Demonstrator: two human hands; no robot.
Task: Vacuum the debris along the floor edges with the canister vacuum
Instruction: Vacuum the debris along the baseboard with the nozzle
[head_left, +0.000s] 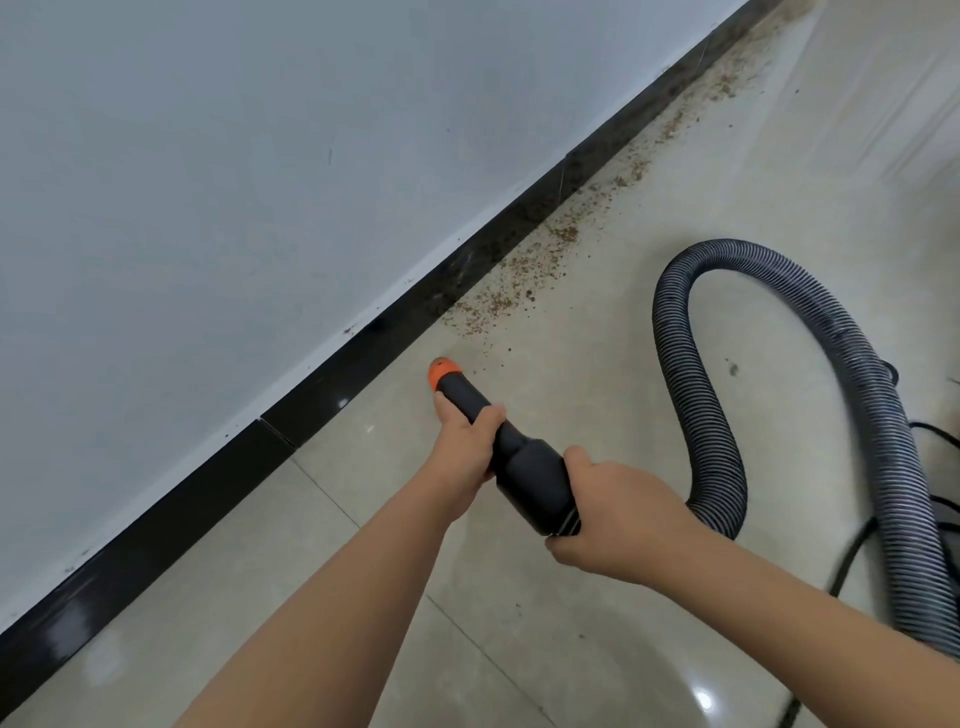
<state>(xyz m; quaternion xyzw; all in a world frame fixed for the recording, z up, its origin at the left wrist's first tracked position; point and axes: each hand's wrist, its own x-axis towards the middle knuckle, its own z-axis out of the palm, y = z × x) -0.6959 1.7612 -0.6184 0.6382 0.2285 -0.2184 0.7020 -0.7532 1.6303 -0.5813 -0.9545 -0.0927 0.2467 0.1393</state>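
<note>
I hold a black vacuum nozzle (519, 462) with an orange tip (441, 371) that points at the floor close to the black baseboard (322, 387). My left hand (465, 441) grips the narrow front part of the nozzle. My right hand (615, 514) grips its wide rear end, where the ribbed grey hose (691, 364) joins. Brown crumbly debris (519, 283) lies in a strip along the baseboard, beginning a short way beyond the tip and running up to the far right. The canister itself is out of sight.
A pale grey wall (234, 182) fills the left above the baseboard. The hose loops over the glossy beige floor tiles (597, 649) on the right and runs off the right edge. Black cables (935, 431) lie by the hose at the right.
</note>
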